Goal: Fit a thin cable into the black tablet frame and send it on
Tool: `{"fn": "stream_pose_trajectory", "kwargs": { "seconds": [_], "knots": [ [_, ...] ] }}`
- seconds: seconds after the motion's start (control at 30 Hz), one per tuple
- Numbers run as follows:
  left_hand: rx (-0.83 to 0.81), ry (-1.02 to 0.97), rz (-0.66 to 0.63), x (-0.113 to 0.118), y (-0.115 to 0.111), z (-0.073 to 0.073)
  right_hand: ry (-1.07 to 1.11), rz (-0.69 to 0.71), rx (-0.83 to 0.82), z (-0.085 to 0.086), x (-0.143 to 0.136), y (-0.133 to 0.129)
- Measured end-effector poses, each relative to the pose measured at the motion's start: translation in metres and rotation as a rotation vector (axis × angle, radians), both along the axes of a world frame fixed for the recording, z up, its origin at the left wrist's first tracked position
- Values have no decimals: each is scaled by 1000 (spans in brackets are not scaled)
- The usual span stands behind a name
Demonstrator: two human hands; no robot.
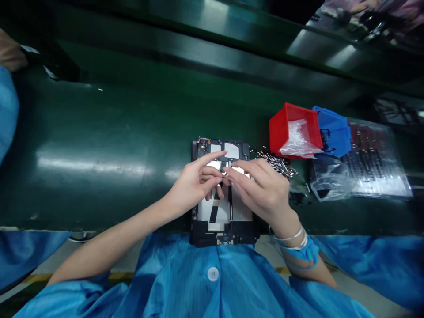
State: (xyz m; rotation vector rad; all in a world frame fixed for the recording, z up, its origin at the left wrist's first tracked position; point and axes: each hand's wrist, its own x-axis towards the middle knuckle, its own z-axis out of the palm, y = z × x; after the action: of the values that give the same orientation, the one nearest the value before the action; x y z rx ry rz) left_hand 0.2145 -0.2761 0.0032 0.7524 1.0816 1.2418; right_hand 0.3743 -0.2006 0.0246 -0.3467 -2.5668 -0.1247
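Together, both hands' fingers (217, 176) pinch something tiny (unclear) over the flat black panel (221, 236).

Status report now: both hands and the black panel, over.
Left hand and right hand fingertips meet over black panel; any held part too small to tell. Red bin, loose small parts lie right, apart.

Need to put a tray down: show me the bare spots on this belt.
Bare: the green belt left of the black board, and the strip beyond it. Crowded: right of the board, with the loose parts, red bin, blue bin and plastic bags.
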Motion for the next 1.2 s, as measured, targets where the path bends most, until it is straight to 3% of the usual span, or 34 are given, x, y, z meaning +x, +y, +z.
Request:
{"fn": "stream_pose_trajectory", "kwargs": {
  "seconds": [0.1,0.17,0.27,0.37,0.47,0.53,0.63,0.77,1.2],
  "knots": [
    [37,-33,-98,-5,-5,9,60,54,-26,-1,-8,-4],
    [87,44,-143,-15,-13,18,133,22,-141,2,-6,-5],
    [188,394,15,-34,-33,24,243,-132,-479,5,-6,-13],
    [244,774,199,-47,-57,9,290,-252,-931,-1,-16,-19],
    [340,1083,184,-51,-74,-17,309,-258,-1304,-16,-31,-17],
    [447,1233,124,-50,-79,-31,317,-267,-1411,-26,-38,-14],
    [579,1376,51,-47,-81,-41,305,-310,-1424,-35,-43,-10],
    [652,1509,-18,-46,-79,-41,263,-325,-1374,-35,-43,-8],
    [643,1726,-124,-44,-81,-39,229,-387,-1269,-32,-45,-10]
  ]
}}
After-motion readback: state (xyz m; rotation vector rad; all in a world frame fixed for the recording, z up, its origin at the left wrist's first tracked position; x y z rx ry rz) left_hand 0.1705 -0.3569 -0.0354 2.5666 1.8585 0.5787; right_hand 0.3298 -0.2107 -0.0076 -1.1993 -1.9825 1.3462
